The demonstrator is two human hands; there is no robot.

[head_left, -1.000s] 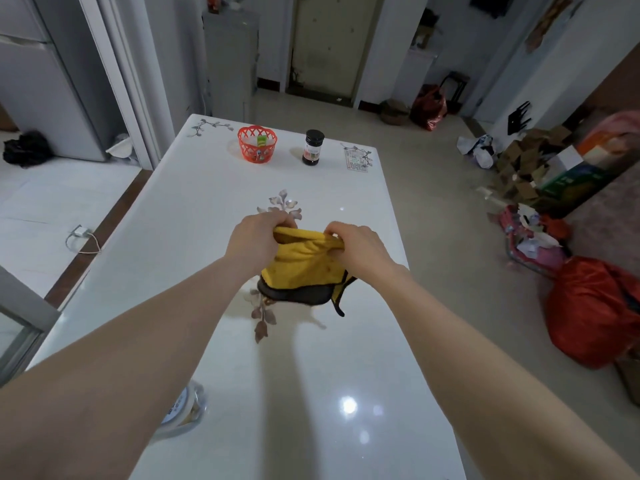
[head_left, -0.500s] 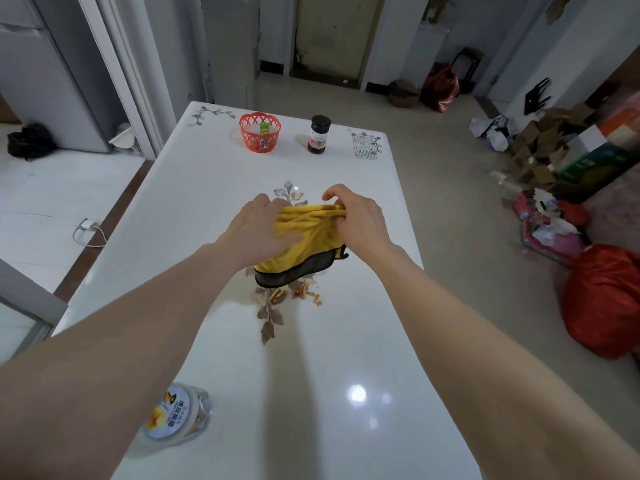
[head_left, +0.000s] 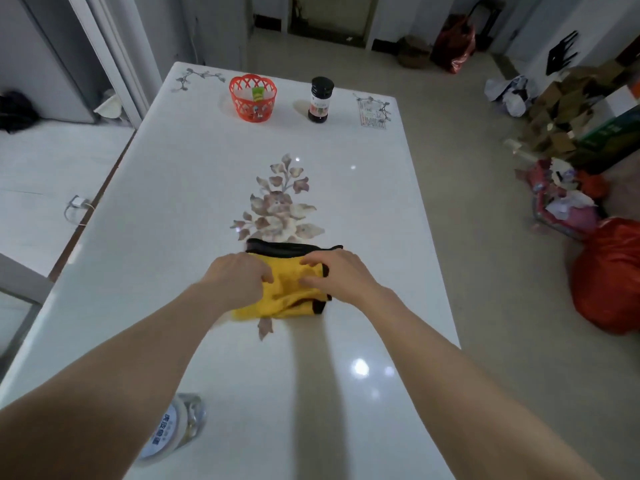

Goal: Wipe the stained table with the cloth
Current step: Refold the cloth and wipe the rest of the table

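Note:
A yellow cloth [head_left: 287, 297] with a black edge lies bunched on the white glossy table [head_left: 166, 209], just below the printed flower motif [head_left: 277, 206]. My left hand [head_left: 239, 278] sits on the cloth's left side with its fingers curled into the fabric. Over on the cloth's right side, my right hand [head_left: 341, 275] presses down, fingers and thumb laid fairly flat. No stain shows around the cloth; whatever lies beneath it is hidden.
At the table's far end stand a red plastic basket [head_left: 252, 98], a dark jar [head_left: 321, 100] and a printed card [head_left: 372, 114]. A clear bottle [head_left: 176, 427] lies near the front left under my arm. Red bags [head_left: 609, 275] and cardboard clutter the floor to the right.
The cloth was held bunched above the table between both hands; now it is down on the surface nearer to me, covering the small orange bits seen earlier. My right fingers have flattened.

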